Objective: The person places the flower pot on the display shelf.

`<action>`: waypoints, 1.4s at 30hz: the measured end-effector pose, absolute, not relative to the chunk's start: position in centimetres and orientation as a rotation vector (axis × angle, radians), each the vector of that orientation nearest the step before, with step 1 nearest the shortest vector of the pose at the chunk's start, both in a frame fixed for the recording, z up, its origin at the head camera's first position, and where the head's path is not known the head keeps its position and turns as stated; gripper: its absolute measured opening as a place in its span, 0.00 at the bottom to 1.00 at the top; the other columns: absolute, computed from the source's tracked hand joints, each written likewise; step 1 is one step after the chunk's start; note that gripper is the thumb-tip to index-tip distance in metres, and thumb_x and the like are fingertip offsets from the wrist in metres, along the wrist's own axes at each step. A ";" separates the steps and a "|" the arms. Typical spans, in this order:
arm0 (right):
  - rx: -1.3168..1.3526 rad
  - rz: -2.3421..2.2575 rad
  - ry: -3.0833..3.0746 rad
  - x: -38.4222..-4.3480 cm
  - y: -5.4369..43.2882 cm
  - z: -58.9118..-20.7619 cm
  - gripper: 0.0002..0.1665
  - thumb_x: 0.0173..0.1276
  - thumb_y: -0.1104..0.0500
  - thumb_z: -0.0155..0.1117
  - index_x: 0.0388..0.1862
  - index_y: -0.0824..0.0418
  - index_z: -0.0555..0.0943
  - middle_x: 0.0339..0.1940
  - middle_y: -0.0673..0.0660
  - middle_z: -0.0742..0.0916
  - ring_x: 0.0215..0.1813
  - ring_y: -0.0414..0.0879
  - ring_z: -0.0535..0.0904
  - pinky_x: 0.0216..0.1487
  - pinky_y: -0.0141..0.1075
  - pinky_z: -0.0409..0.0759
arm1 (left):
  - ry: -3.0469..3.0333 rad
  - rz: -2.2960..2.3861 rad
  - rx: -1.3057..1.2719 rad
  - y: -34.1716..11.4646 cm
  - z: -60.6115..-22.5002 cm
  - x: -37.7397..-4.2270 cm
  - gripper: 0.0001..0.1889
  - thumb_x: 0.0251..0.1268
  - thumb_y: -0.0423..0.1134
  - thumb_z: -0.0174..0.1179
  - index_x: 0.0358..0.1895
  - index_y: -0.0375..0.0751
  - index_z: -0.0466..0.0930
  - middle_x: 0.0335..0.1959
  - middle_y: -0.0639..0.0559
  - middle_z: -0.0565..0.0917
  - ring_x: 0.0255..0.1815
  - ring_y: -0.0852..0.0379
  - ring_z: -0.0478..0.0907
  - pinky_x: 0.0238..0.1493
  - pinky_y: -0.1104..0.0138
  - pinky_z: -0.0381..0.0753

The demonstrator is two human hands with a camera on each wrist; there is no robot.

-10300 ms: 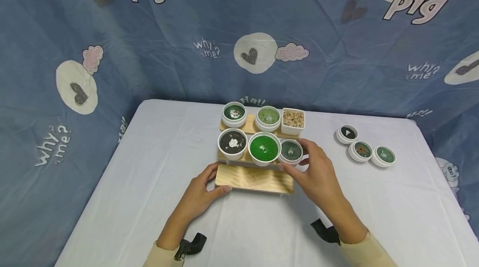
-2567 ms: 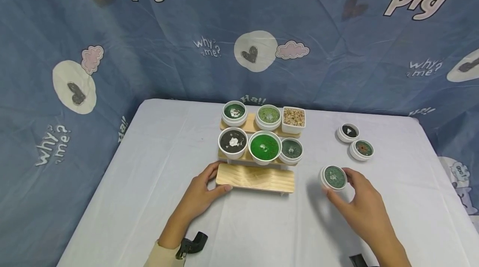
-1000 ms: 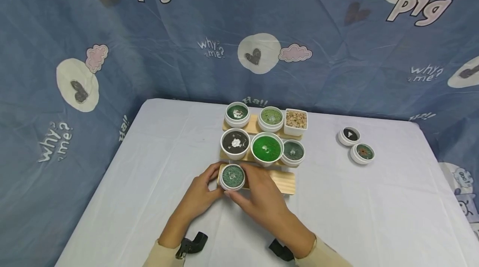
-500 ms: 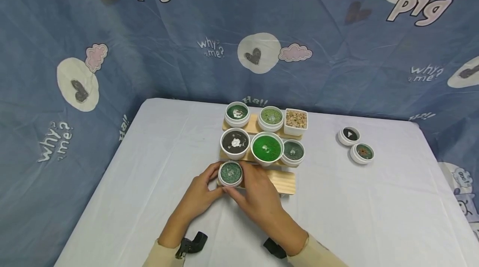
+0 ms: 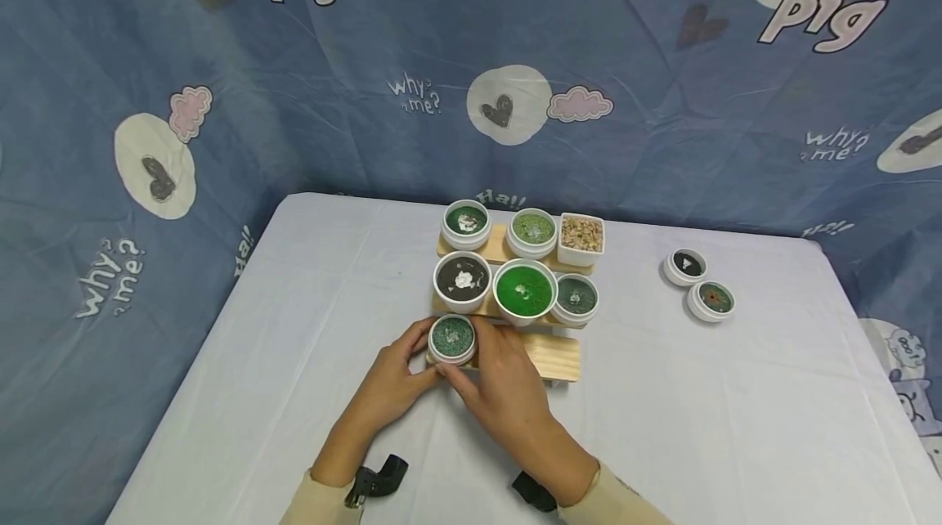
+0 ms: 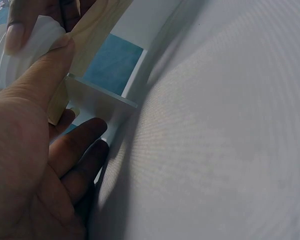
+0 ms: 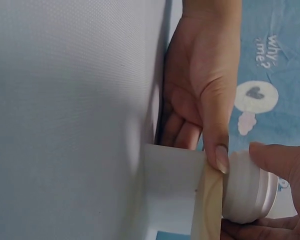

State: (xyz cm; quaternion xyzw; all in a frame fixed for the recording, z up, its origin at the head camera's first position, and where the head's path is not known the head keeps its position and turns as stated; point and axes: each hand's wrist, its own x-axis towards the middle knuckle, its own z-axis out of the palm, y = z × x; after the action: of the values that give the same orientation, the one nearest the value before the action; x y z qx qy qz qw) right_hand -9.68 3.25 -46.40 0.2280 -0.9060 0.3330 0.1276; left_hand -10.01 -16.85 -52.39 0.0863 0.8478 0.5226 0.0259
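A small white round jar with speckled green contents (image 5: 452, 337) sits at the left end of the lowest wooden step of a tiered stand (image 5: 555, 357). My right hand (image 5: 508, 386) holds this jar, thumb at its near side and fingers at its far side. My left hand (image 5: 393, 386) grips the step's left end. In the right wrist view its thumb presses the wooden board's edge (image 7: 210, 205) beside the jar (image 7: 245, 190). The left wrist view shows fingers of the left hand (image 6: 20, 135) by the stand's pale side support (image 6: 97, 92).
On the middle step stand a dark-filled cup (image 5: 462, 283), a bright green cup (image 5: 525, 293) and a green jar (image 5: 576, 299). The top step bears two round jars and a square cup of brown bits (image 5: 581, 237). Two small jars (image 5: 710, 301) stand at the right on the white-covered table (image 5: 773, 410).
The right hand left the middle step's right jar, took a green jar from the right-hand group and carried it to the lowest step. Lately it shifted slightly back and left. The left hand stayed.
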 end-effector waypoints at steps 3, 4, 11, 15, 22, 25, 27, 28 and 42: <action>0.660 0.995 -2.634 -9.6 3.3 -46.4 0.42 0.60 0.48 0.84 0.66 0.63 0.75 0.54 0.59 0.87 0.56 0.54 0.82 0.57 0.47 0.80 | 2.626 1.609 0.268 -16.9 -52.4 -10.0 0.37 0.64 0.43 0.76 0.75 0.49 0.71 0.65 0.51 0.83 0.75 0.50 0.69 0.77 0.45 0.60; 0.660 1.003 -2.633 -9.6 3.3 -46.4 0.42 0.60 0.48 0.84 0.66 0.63 0.75 0.54 0.59 0.87 0.57 0.54 0.82 0.58 0.48 0.80 | 2.627 1.607 0.268 -16.9 -52.4 -10.0 0.37 0.63 0.43 0.77 0.75 0.49 0.71 0.65 0.51 0.83 0.75 0.50 0.69 0.77 0.45 0.60; 0.664 0.972 -2.654 -9.2 3.8 -46.3 0.44 0.61 0.46 0.83 0.68 0.64 0.74 0.57 0.59 0.86 0.60 0.54 0.81 0.61 0.47 0.80 | 2.618 1.612 0.277 -16.9 -52.3 -10.0 0.39 0.62 0.45 0.78 0.75 0.49 0.71 0.65 0.50 0.83 0.75 0.49 0.69 0.77 0.45 0.60; 0.671 0.905 -2.655 -8.7 4.5 -46.3 0.42 0.62 0.46 0.82 0.67 0.65 0.75 0.58 0.60 0.86 0.62 0.53 0.79 0.61 0.46 0.80 | 2.609 1.608 0.256 -16.9 -52.1 -10.0 0.38 0.60 0.47 0.78 0.74 0.53 0.72 0.65 0.53 0.83 0.74 0.51 0.71 0.76 0.44 0.63; 0.729 0.872 -2.608 -8.0 6.1 -46.5 0.40 0.61 0.49 0.83 0.66 0.65 0.76 0.57 0.58 0.86 0.62 0.52 0.79 0.58 0.46 0.82 | 2.611 1.602 0.228 -16.7 -51.8 -10.0 0.38 0.58 0.48 0.79 0.73 0.57 0.74 0.63 0.59 0.85 0.72 0.52 0.73 0.73 0.44 0.66; 0.755 0.841 -2.592 -7.7 6.8 -46.7 0.37 0.62 0.50 0.82 0.63 0.65 0.77 0.55 0.57 0.86 0.59 0.51 0.79 0.54 0.45 0.83 | 2.616 1.592 0.221 -16.7 -51.9 -10.0 0.38 0.59 0.49 0.79 0.73 0.57 0.73 0.63 0.59 0.84 0.73 0.51 0.72 0.73 0.43 0.66; 0.768 0.825 -2.584 -7.5 7.4 -46.8 0.35 0.62 0.51 0.82 0.62 0.66 0.78 0.54 0.57 0.86 0.58 0.51 0.80 0.53 0.45 0.83 | 2.613 1.590 0.213 -16.7 -51.9 -10.0 0.38 0.58 0.49 0.79 0.73 0.57 0.73 0.64 0.59 0.84 0.73 0.51 0.72 0.74 0.42 0.65; 0.768 0.815 -2.585 -7.4 7.6 -46.9 0.34 0.63 0.51 0.81 0.62 0.66 0.78 0.54 0.57 0.86 0.58 0.51 0.80 0.52 0.44 0.83 | 2.608 1.593 0.208 -16.7 -51.9 -10.0 0.38 0.58 0.49 0.79 0.73 0.58 0.73 0.64 0.59 0.84 0.74 0.51 0.71 0.74 0.42 0.65; 0.742 0.774 -2.533 -6.9 11.4 -47.1 0.29 0.62 0.54 0.80 0.57 0.65 0.80 0.48 0.54 0.86 0.55 0.51 0.81 0.51 0.45 0.84 | 2.585 1.624 0.192 -16.6 -52.1 -10.0 0.39 0.57 0.47 0.80 0.73 0.58 0.73 0.64 0.60 0.84 0.74 0.52 0.71 0.75 0.44 0.63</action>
State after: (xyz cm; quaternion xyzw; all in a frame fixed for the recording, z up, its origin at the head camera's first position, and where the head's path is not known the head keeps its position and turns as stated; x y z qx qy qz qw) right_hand -6.88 11.42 -47.10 0.2646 -0.9034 0.2759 0.1945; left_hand -9.96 -16.58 -52.07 0.0628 0.8444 0.5304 0.0414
